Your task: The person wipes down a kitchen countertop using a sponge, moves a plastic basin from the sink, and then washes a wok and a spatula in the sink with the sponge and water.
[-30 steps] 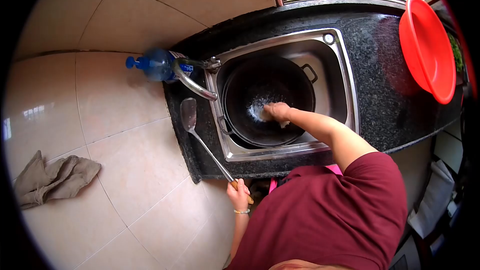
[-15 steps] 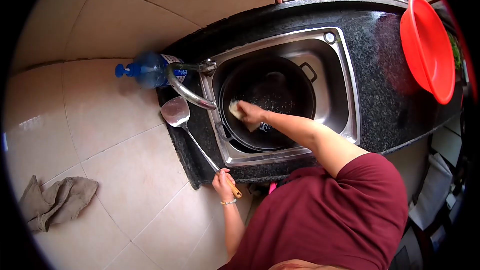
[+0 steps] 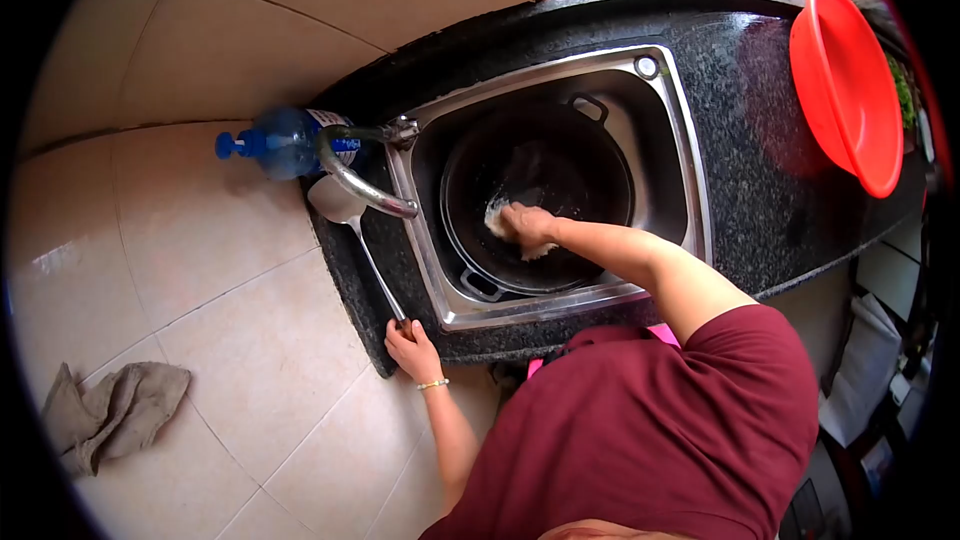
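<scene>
A dark wok (image 3: 585, 175) with two side handles sits in the steel sink (image 3: 700, 175). Inside it, my right hand (image 3: 530, 227) presses a pale scrubbing cloth (image 3: 496, 218) against the wok's surface, where some white suds show. At the counter's left front edge, my left hand (image 3: 412, 348) is closed around the handle end of a metal spatula (image 3: 376, 265). The spatula's broad blade lies on the black counter beside the faucet (image 3: 365, 190), which partly covers it. My left fingers hide most of the handle's grip.
A blue pump bottle (image 3: 285, 143) stands behind the faucet. On the right, a red basin (image 3: 850, 90) rests tilted on the black granite counter (image 3: 745, 140). A brown rag (image 3: 120, 410) lies on the tiles at lower left.
The wok has turned counterclockwise in the sink. My right hand and the cloth have shifted slightly right within it. The spatula and my left hand have moved up-left along the counter.
</scene>
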`<move>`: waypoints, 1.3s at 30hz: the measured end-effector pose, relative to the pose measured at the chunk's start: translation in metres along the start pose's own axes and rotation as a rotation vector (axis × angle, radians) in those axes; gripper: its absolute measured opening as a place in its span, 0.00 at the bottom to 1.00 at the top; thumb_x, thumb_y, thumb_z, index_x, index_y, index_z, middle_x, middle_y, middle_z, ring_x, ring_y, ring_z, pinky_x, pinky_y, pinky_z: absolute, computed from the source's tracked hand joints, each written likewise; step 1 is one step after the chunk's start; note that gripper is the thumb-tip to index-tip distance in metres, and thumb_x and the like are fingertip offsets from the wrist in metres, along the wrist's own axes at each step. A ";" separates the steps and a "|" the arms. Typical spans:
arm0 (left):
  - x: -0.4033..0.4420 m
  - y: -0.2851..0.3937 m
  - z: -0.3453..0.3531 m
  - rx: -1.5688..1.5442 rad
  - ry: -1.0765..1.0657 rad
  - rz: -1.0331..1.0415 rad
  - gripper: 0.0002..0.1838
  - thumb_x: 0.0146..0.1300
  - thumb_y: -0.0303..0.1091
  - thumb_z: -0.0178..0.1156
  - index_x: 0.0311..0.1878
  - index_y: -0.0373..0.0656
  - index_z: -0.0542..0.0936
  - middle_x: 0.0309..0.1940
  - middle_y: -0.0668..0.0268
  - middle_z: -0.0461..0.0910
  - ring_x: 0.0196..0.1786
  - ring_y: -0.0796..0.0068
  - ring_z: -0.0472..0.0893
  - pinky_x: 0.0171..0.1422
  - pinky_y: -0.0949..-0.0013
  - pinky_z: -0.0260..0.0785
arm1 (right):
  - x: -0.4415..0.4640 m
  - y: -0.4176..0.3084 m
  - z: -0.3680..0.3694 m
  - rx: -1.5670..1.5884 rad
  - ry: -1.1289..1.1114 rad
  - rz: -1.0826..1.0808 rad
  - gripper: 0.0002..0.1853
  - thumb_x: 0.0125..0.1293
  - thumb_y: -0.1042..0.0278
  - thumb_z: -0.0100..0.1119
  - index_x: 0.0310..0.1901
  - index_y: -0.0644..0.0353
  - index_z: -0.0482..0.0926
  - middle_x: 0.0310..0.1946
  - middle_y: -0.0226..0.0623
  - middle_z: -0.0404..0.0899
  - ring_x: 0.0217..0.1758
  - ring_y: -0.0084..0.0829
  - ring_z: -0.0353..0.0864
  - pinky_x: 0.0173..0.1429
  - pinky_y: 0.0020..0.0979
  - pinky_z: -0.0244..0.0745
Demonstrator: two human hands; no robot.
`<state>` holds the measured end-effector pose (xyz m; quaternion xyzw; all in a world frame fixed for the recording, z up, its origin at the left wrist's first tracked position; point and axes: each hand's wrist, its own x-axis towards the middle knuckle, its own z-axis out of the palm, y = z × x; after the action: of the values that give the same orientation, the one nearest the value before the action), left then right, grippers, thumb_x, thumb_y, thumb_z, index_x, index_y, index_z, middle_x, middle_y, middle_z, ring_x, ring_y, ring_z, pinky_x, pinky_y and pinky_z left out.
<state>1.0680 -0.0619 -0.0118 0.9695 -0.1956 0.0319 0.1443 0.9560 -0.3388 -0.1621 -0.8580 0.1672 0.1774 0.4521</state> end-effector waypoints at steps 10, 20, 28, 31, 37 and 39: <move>-0.042 0.105 0.037 -1.098 -0.657 -0.521 0.10 0.68 0.37 0.48 0.32 0.43 0.71 0.27 0.67 0.75 0.16 0.89 0.62 0.17 0.84 0.50 | -0.078 -0.006 -0.041 0.071 -0.401 -0.087 0.20 0.47 0.69 0.61 0.45 0.58 0.73 0.38 0.44 0.78 0.46 0.42 0.77 0.47 0.37 0.71; -0.022 0.144 0.027 -1.165 -0.586 -0.461 0.15 0.70 0.39 0.41 0.28 0.44 0.65 0.17 0.71 0.65 0.16 0.86 0.63 0.17 0.82 0.51 | -0.012 0.095 -0.079 -0.084 0.890 0.521 0.30 0.45 0.72 0.62 0.52 0.58 0.62 0.42 0.45 0.69 0.47 0.47 0.74 0.43 0.41 0.74; -0.008 0.146 0.018 -1.008 -0.595 -0.338 0.16 0.71 0.38 0.40 0.27 0.41 0.64 0.18 0.70 0.65 0.17 0.83 0.65 0.18 0.79 0.54 | 0.021 -0.073 -0.047 0.728 0.485 -0.299 0.16 0.50 0.73 0.54 0.41 0.61 0.64 0.33 0.44 0.70 0.38 0.41 0.73 0.45 0.35 0.69; -0.002 0.146 0.017 -1.020 -0.597 -0.332 0.16 0.70 0.37 0.40 0.27 0.40 0.64 0.18 0.70 0.64 0.17 0.82 0.65 0.19 0.78 0.55 | -0.063 -0.048 -0.036 0.519 -0.213 -0.349 0.21 0.49 0.71 0.54 0.47 0.56 0.66 0.36 0.45 0.75 0.43 0.41 0.75 0.46 0.40 0.69; -0.007 0.148 0.025 -0.976 -0.545 -0.229 0.16 0.71 0.39 0.40 0.27 0.43 0.65 0.15 0.71 0.65 0.15 0.86 0.63 0.16 0.82 0.51 | -0.049 0.070 -0.097 -0.169 0.425 0.330 0.33 0.36 0.71 0.66 0.50 0.60 0.65 0.43 0.48 0.69 0.42 0.45 0.77 0.44 0.43 0.75; -0.007 0.149 0.025 -0.983 -0.552 -0.215 0.16 0.71 0.39 0.40 0.27 0.42 0.64 0.15 0.71 0.65 0.15 0.86 0.63 0.16 0.82 0.50 | 0.031 0.074 -0.076 0.234 0.791 0.235 0.28 0.41 0.74 0.58 0.49 0.64 0.64 0.44 0.55 0.68 0.47 0.54 0.72 0.49 0.43 0.72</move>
<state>1.0036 -0.1984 0.0034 0.7754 -0.1182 -0.3318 0.5241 0.9620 -0.4457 -0.1891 -0.7782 0.4432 -0.1352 0.4240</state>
